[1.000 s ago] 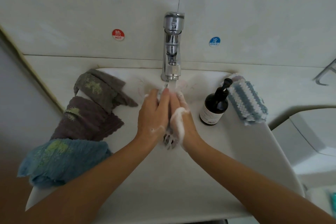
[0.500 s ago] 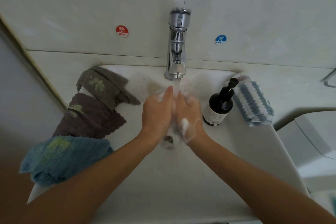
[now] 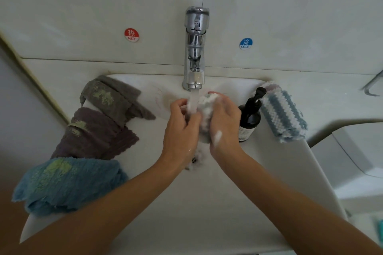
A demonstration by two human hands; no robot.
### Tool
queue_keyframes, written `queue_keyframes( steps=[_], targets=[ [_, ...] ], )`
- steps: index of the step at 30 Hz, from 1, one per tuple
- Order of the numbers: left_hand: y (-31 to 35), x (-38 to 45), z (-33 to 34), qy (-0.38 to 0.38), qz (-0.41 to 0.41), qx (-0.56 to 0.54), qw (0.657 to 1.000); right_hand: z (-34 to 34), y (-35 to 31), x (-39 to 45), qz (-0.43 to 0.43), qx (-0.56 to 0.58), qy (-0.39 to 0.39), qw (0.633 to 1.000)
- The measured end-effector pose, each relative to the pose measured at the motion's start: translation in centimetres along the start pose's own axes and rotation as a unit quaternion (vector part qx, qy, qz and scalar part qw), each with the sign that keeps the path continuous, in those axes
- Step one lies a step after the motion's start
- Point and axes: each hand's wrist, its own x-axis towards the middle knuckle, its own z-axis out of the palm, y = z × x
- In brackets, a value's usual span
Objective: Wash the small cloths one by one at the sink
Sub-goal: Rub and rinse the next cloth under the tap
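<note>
My left hand [image 3: 179,128] and my right hand [image 3: 224,124] grip a soapy white cloth [image 3: 206,107] between them, bunched under the running water from the chrome tap [image 3: 195,47]. Foam clings to my right hand. On the left rim of the white sink [image 3: 207,203] lie a grey cloth [image 3: 112,99], a brownish-purple cloth [image 3: 97,134] and a blue cloth [image 3: 66,182], each with green stains. A blue-and-white striped cloth [image 3: 283,114] lies on the right rim.
A dark pump bottle [image 3: 249,118] stands on the sink's right side, close to my right hand. Red HOT [image 3: 131,35] and blue COLD [image 3: 245,43] stickers mark the wall behind the tap. A white fixture [image 3: 352,157] sits to the right.
My palms were pressed flat together on the cloth; now the fingers have curled and parted, and the white cloth shows between them under the stream.
</note>
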Motion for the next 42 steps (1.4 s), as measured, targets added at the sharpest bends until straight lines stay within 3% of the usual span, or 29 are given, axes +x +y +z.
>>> queue_keyframes(
  steps=[6,9,15,19,24,30,37,42],
  targets=[
    [-0.4,-1.1,0.8,0.034,0.017,0.041,0.998,0.5,0.2,-0.9,0.063,-0.042,-0.042,0.996],
    [-0.4,-0.7,0.6,0.061,0.027,0.061,0.996,0.6,-0.6,-2.0,0.068,-0.005,-0.034,0.997],
    [-0.2,0.6,0.3,0.1,0.059,0.113,0.987,1.2,0.2,-2.0,-0.014,-0.07,-0.056,0.996],
    [0.6,1.4,-0.5,0.12,-0.006,0.004,0.993,0.8,0.7,-2.3,-0.054,-0.119,-0.118,0.984],
    [1.3,2.2,-1.9,0.182,-0.001,-0.079,0.98,0.6,1.2,-3.3,-0.106,-0.153,-0.206,0.961],
    [1.5,0.5,-0.7,0.085,-0.033,-0.1,0.991,0.7,1.1,-3.2,-0.113,-0.1,-0.141,0.978],
    [0.3,-0.6,0.0,0.087,0.069,0.014,0.994,0.9,0.0,-1.8,-0.129,-0.154,-0.094,0.975],
    [-0.3,-0.6,0.1,0.081,0.086,0.058,0.991,0.2,0.0,-1.5,-0.103,-0.087,-0.069,0.989]
  ],
)
